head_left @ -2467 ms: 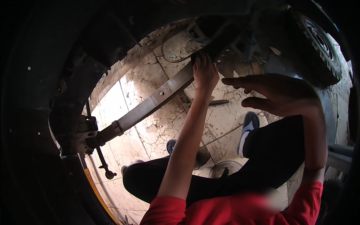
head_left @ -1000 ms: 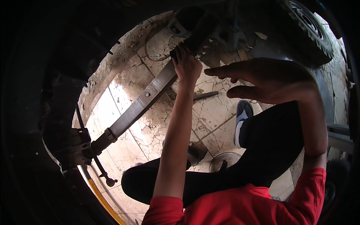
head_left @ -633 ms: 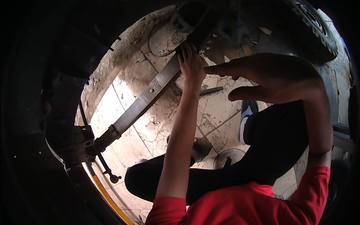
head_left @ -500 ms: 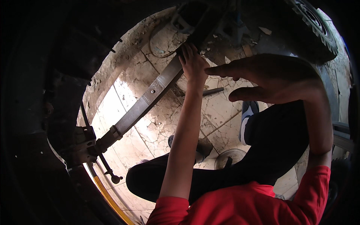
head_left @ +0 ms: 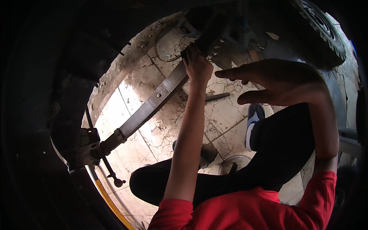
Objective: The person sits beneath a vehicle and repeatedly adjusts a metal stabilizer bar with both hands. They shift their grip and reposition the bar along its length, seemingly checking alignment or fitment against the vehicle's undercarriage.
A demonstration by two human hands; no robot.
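Beside leaf spring (head_left: 153,103), left hand (head_left: 197,65) (gripping).

leaf spring (head_left: 153,103) left of tyre (head_left: 318,34), above cracked floor (head_left: 226,115)

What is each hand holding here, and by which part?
The left hand grips the leaf spring near its far, upper end. The right hand is open, holding nothing.

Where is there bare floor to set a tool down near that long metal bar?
The widest bare patch is the sunlit cracked tile floor left of and below the leaf spring, toward its bracket. A smaller patch lies between the left forearm and the metal rod. It is crowded at the top, where the left hand grips the spring, and around the legs and shoe.
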